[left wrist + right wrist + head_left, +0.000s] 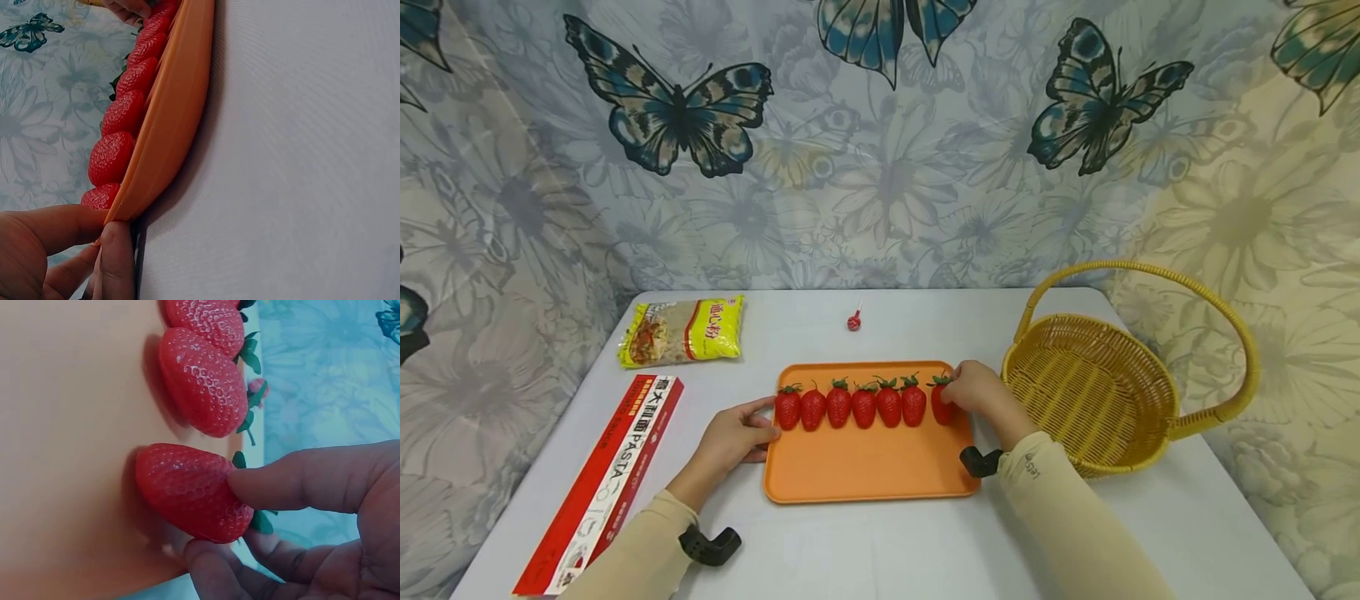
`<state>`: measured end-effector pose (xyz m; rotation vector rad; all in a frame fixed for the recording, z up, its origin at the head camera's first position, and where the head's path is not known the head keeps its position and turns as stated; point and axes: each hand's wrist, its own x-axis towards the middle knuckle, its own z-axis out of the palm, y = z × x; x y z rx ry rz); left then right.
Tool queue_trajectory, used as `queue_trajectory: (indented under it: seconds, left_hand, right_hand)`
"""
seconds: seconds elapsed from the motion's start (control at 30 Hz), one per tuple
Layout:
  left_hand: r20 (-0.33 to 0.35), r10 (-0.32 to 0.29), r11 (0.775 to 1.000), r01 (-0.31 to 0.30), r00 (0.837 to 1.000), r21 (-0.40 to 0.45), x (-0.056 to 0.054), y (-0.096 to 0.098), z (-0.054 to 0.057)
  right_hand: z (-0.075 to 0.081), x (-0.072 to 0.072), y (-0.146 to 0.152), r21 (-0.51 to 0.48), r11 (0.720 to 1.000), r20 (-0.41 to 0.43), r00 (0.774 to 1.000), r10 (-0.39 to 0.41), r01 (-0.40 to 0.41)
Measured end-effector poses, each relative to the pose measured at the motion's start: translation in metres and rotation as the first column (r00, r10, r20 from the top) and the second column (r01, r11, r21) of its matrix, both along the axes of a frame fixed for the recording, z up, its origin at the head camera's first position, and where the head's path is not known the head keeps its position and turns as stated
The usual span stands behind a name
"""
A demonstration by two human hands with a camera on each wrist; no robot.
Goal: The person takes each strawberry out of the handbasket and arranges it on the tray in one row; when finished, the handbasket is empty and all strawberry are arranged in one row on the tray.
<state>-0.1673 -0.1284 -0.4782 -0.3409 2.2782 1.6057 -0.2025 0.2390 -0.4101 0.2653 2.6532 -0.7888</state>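
An orange tray [872,467] lies on the white table with several red strawberries [863,407] in a row along its upper half. My left hand [732,437] pinches the tray's left rim between thumb and fingers, as the left wrist view also shows. At the row's right end, my right hand [985,396] pinches a strawberry [187,490] near its leafy end, thumb on one side and fingers on the other. A small gap parts this strawberry from its neighbour [203,381]. The other strawberries sit side by side, leaves pointing to the far side.
A yellow wicker basket [1090,400] with a tall handle stands right of the tray. On the left lie a yellow noodle bag [682,332] and a long red-and-white pasta box [602,479]. Behind the tray is a red lollipop [853,321]. A butterfly-patterned cloth [880,192] hangs behind the table.
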Motion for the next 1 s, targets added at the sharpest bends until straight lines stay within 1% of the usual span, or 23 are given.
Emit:
queue_trajectory:
  seconds: [0.13,0.3,0.53,0.77,0.83,1.0]
  left_hand:
    - [-0.008,0.000,1.000,0.000,1.000,-0.003,0.001,0.000,-0.001]
    - [-0.016,0.006,1.000,-0.006,1.000,-0.005,0.003,0.000,-0.002]
    - [-0.017,0.017,1.000,-0.017,1.000,0.001,0.001,-0.003,-0.002]
    - [-0.021,0.025,1.000,-0.024,0.999,0.009,0.003,-0.007,-0.002]
    - [-0.023,0.030,1.000,-0.029,0.999,0.009,0.003,-0.006,-0.002]
    - [-0.046,0.019,1.000,-0.019,0.999,-0.019,0.000,-0.003,-0.002]
  right_hand:
    - [-0.002,0.002,-0.002,0.012,1.000,-0.004,1.000,0.014,-0.014]
    - [-0.004,0.004,-0.003,0.011,1.000,-0.004,1.000,0.002,-0.002]
    - [-0.003,0.001,-0.007,0.000,1.000,-0.033,0.999,0.009,-0.009]
    - [-0.005,0.000,-0.012,-0.009,1.000,-0.044,0.999,0.020,-0.021]
    - [-0.005,0.000,-0.012,-0.011,1.000,-0.040,0.999,0.020,-0.020]
    - [-0.001,0.000,-0.009,-0.015,1.000,-0.044,0.999,0.011,-0.012]
